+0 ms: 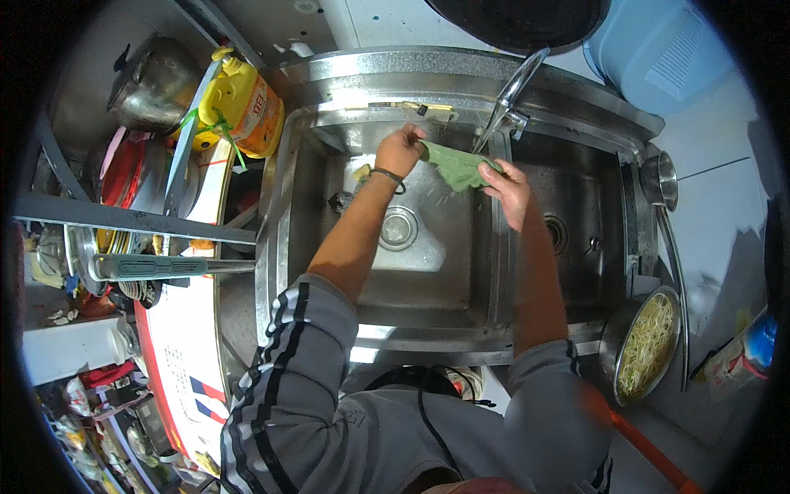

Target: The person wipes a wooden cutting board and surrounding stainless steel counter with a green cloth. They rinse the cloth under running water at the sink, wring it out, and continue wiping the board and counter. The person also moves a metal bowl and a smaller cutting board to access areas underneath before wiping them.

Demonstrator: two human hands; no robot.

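A damp green cloth [455,165] is stretched between my two hands above the left basin of a stainless steel double sink [426,290]. My left hand [398,151], with a dark band at the wrist, pinches the cloth's left end. At its other end, my right hand [509,188] grips it with the thumb on top, over the divider between the basins. The chrome faucet [509,92] reaches down just behind the cloth. Below lies the round drain strainer [397,228]. A scouring pad [340,201] and a yellow sponge piece [361,173] are partly hidden by my left forearm.
A yellow detergent jug [247,111] stands left of the sink by a metal rack [136,222]. To the right are a bowl of bean sprouts [648,349] and a long-handled ladle [663,185]. Behind sit a dark wok [524,21] and a blue bucket [660,55].
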